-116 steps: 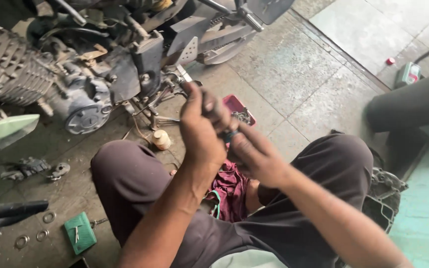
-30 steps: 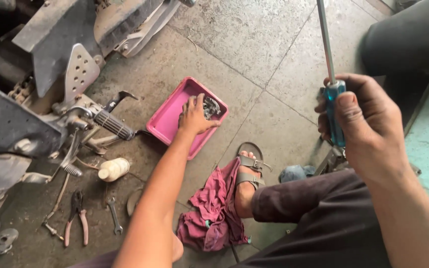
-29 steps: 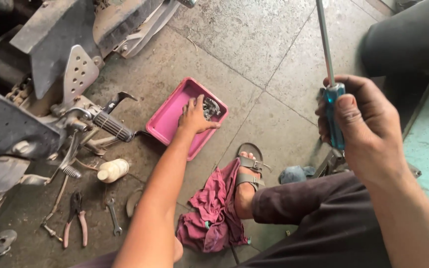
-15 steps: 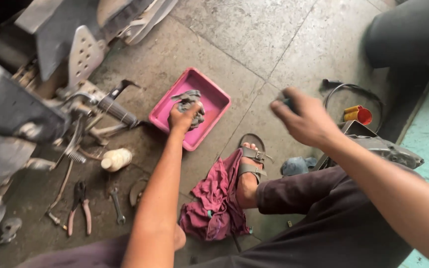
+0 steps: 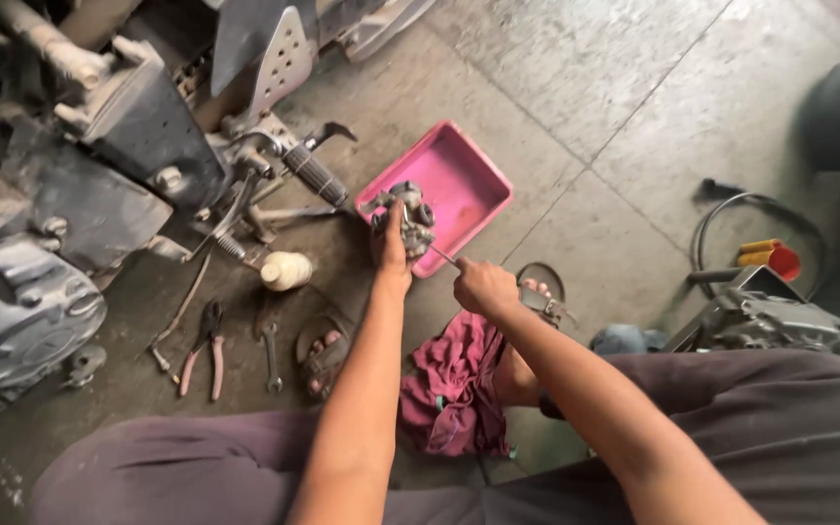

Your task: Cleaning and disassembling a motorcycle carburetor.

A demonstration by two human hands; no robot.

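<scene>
Since half a second back, both hands have closed in on the tray edge: right hand point(image 5: 483, 285) came down from mid-air, left hand point(image 5: 391, 243) now has the part lifted at the rim. Head view, only one I've got: left fingers clamped on the small metal carburettor-like part point(image 5: 408, 216), held at the near-left corner of the pink tray point(image 5: 459, 180), which sits on the concrete floor point(image 5: 576, 87). Right fingers pinched together on a thin metal rod point(image 5: 442, 256), tip running up into the part's lower side; can't tell what kind of tool it is, too thin at this size. Step in hand, by my read: probing or picking at a passage in the part while the left steadies it. Next move likely needs the left grip kept rigid and the rod fed straight, small force, no levering. Around me: motorcycle point(image 5: 99, 175) on the left with its foot peg point(image 5: 315, 175) just beside the tray, white bottle point(image 5: 286, 270), pliers point(image 5: 201, 345) and spanner point(image 5: 270, 352) on the floor, red rag point(image 5: 454, 389) between my sandalled feet.
</scene>
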